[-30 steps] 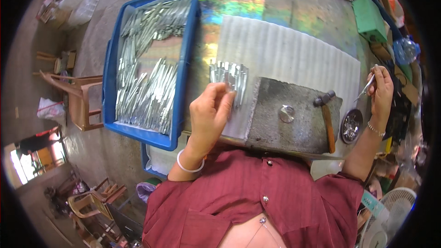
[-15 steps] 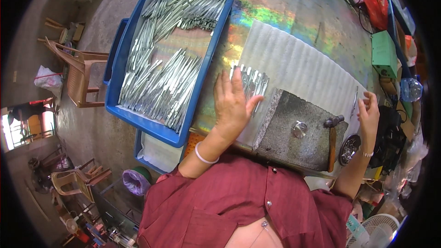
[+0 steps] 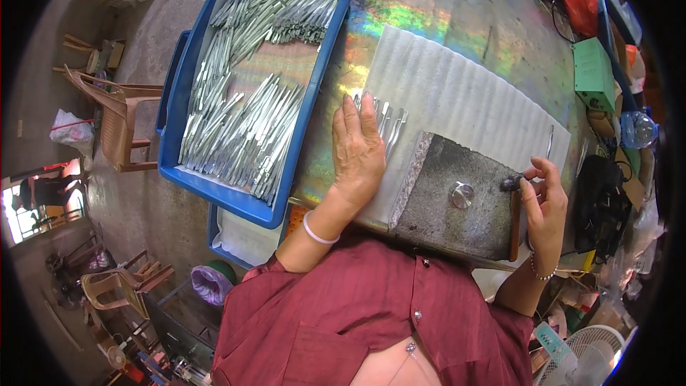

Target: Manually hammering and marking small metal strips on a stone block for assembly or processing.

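My left hand [image 3: 357, 154] lies flat with its fingers stretched out beside a row of thin silvery metal strips [image 3: 391, 123], partly covering them. The strips rest on a white foam sheet [image 3: 464, 93]. On the right, my right hand [image 3: 547, 204] is by the dark head of a hammer [image 3: 511, 183], thumb and fingers apart and curved; whether they touch it I cannot tell. The hammer's wooden handle runs along the right edge of a dark stone block [image 3: 443, 204]. On that block sits a small shiny round metal piece [image 3: 461, 195].
A blue tray [image 3: 166, 150] of many similar strips stands at the left. A thin metal piece [image 3: 550, 141] lies beyond my right hand. Further right are a green box [image 3: 594, 75], a water bottle [image 3: 638, 129] and a black bag [image 3: 599, 196]. A brown chair [image 3: 118, 125] stands far left.
My right hand has come left and nearer, from the foam sheet's right edge to the hammer head, covering the dish of small metal parts. My left thumb has drawn in against the hand.
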The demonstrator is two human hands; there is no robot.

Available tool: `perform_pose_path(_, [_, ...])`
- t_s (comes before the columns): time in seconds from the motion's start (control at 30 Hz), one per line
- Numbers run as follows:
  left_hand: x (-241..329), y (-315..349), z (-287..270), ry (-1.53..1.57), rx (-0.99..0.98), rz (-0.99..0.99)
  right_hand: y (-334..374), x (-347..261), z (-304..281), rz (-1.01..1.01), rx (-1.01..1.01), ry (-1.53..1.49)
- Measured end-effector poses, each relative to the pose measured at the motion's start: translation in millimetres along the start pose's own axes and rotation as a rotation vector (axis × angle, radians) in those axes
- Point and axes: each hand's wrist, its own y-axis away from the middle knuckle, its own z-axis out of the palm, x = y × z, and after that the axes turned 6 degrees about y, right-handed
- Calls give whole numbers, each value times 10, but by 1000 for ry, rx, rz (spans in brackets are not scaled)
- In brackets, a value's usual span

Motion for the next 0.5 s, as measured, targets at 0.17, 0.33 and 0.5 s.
perform_pose_path(0.17, [-28,22,-59,128,18,21,126,-28,-46,5,46,-76])
perform_pose_path(0.33, [124,27,-72,29,-14,38,186,-111,-50,-13,41,-86])
perform_pose_path(0.5, [80,8,2,-35,-2,52,196,-158,-2,-37,39,-74])
